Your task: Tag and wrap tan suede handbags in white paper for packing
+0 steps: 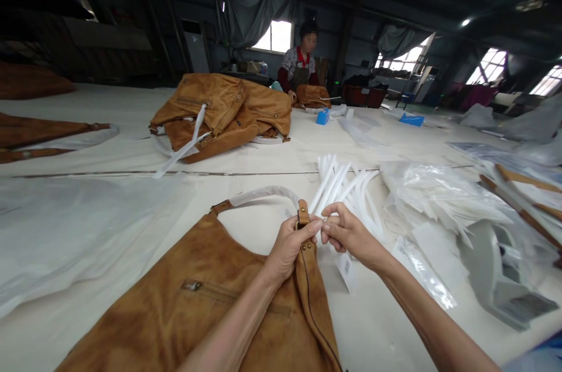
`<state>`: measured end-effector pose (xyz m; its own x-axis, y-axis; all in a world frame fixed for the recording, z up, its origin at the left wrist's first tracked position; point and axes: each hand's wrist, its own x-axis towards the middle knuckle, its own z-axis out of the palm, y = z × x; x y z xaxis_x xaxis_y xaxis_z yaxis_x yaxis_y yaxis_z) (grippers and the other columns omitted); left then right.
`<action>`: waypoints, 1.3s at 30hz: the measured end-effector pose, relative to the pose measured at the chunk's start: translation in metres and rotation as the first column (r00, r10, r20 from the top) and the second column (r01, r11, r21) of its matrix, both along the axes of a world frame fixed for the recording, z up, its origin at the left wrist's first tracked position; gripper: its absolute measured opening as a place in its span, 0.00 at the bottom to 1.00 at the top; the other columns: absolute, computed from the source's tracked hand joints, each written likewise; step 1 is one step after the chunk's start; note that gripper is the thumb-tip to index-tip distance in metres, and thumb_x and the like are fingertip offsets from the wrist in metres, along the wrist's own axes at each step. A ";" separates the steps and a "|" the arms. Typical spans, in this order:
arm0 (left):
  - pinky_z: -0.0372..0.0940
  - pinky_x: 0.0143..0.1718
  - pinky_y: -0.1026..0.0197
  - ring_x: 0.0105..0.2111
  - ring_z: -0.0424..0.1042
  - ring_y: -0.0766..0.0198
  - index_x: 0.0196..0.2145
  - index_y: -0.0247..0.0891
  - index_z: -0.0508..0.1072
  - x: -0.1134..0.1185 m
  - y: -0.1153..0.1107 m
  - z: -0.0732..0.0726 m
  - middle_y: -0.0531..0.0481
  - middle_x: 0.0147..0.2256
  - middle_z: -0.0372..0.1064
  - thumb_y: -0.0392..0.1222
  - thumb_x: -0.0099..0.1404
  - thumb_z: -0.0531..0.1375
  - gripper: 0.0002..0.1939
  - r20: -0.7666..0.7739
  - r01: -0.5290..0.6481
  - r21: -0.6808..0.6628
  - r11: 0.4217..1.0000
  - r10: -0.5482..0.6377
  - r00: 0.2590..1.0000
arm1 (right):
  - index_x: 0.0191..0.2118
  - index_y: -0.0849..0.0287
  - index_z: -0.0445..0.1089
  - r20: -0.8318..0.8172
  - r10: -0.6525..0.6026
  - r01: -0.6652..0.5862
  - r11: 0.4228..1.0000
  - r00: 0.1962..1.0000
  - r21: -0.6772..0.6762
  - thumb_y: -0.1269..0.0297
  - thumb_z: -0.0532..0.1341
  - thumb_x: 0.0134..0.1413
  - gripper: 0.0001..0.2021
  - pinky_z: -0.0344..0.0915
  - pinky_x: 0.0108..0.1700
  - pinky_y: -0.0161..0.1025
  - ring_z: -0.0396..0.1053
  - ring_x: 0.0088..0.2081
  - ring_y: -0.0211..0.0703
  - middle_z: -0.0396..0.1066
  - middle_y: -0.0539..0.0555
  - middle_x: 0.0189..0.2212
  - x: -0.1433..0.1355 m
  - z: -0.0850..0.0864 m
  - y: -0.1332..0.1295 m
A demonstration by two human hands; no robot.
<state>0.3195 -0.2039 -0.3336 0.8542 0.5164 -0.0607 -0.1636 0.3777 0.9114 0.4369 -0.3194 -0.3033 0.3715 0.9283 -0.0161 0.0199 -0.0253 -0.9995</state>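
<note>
At its strap end (303, 212), a bag (149, 296) is being gripped by the left hand (287, 246); the right hand (351, 234) is being held pinched, contents unclear.

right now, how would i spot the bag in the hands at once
On the white table, look nearest the camera: a brown bag with a wrapped strap. What sets it apart from the bags behind: the left hand grips its strap end, the right hand beside it.
</note>
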 end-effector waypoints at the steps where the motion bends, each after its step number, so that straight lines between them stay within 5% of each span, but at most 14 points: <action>1: 0.55 0.24 0.68 0.22 0.61 0.69 0.31 0.32 0.74 0.001 -0.001 -0.001 0.53 0.21 0.63 0.51 0.52 0.70 0.19 0.002 -0.013 0.006 1.000 0.013 1.000 | 0.40 0.54 0.56 0.007 -0.003 0.003 1.000 1.000 -0.005 0.51 0.61 0.56 0.16 0.46 0.20 0.31 0.53 0.19 0.32 0.67 0.43 0.23 -0.001 -0.001 0.001; 10: 0.59 0.23 0.68 0.23 0.65 0.68 0.37 0.33 0.73 0.002 -0.002 -0.004 0.52 0.25 0.67 0.56 0.56 0.67 0.22 0.016 -0.005 -0.101 0.995 0.006 1.000 | 0.31 0.59 0.69 0.233 -0.049 0.081 0.988 0.971 -0.130 0.50 0.62 0.55 0.15 0.50 0.27 0.35 0.53 0.24 0.34 0.64 0.47 0.25 0.006 -0.006 -0.017; 14: 0.67 0.26 0.62 0.29 0.73 0.59 0.41 0.34 0.73 0.003 0.001 -0.003 0.46 0.31 0.71 0.58 0.60 0.63 0.23 0.044 -0.021 -0.259 0.966 0.033 0.998 | 0.31 0.59 0.69 0.286 -0.152 0.192 0.974 0.946 -0.116 0.47 0.63 0.52 0.17 0.53 0.29 0.36 0.57 0.26 0.37 0.64 0.48 0.25 0.015 -0.006 -0.021; 17: 0.71 0.36 0.57 0.38 0.74 0.54 0.42 0.32 0.75 0.004 0.004 -0.003 0.39 0.38 0.72 0.53 0.62 0.64 0.21 0.055 -0.034 -0.249 0.968 0.050 0.997 | 0.31 0.58 0.69 0.322 -0.156 0.200 0.974 0.934 -0.106 0.47 0.62 0.52 0.17 0.54 0.29 0.37 0.57 0.26 0.38 0.63 0.48 0.24 0.023 -0.011 -0.021; 25: 0.73 0.38 0.56 0.44 0.70 0.55 0.47 0.37 0.77 0.003 0.011 -0.001 0.41 0.49 0.69 0.49 0.66 0.60 0.17 0.074 -0.009 -0.388 0.922 0.041 0.996 | 0.37 0.55 0.71 0.380 -0.036 0.074 0.994 0.924 -0.086 0.52 0.58 0.59 0.12 0.59 0.36 0.38 0.63 0.33 0.42 0.66 0.49 0.30 0.030 -0.024 -0.014; 33: 0.75 0.39 0.52 0.41 0.71 0.58 0.45 0.37 0.77 0.002 0.017 -0.001 0.42 0.47 0.69 0.49 0.67 0.59 0.16 0.057 0.041 -0.519 0.853 -0.014 0.998 | 0.39 0.53 0.71 0.524 0.095 -0.117 0.993 0.846 0.009 0.57 0.54 0.65 0.10 0.61 0.44 0.39 0.66 0.38 0.43 0.67 0.51 0.34 0.030 -0.033 0.003; 39: 0.73 0.40 0.47 0.41 0.72 0.54 0.43 0.38 0.77 0.001 0.020 -0.003 0.43 0.43 0.72 0.49 0.66 0.59 0.15 0.053 0.066 -0.574 0.816 -0.043 0.998 | 0.41 0.51 0.72 0.627 0.079 -0.153 0.986 0.775 0.064 0.58 0.52 0.67 0.12 0.63 0.44 0.41 0.68 0.39 0.44 0.67 0.52 0.35 0.032 -0.039 0.012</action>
<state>0.3209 -0.1838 -0.3369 0.8873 0.3493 -0.3011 -0.1549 0.8407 0.5188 0.4687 -0.3071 -0.3426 0.1558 0.9473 0.2800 0.6322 0.1222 -0.7651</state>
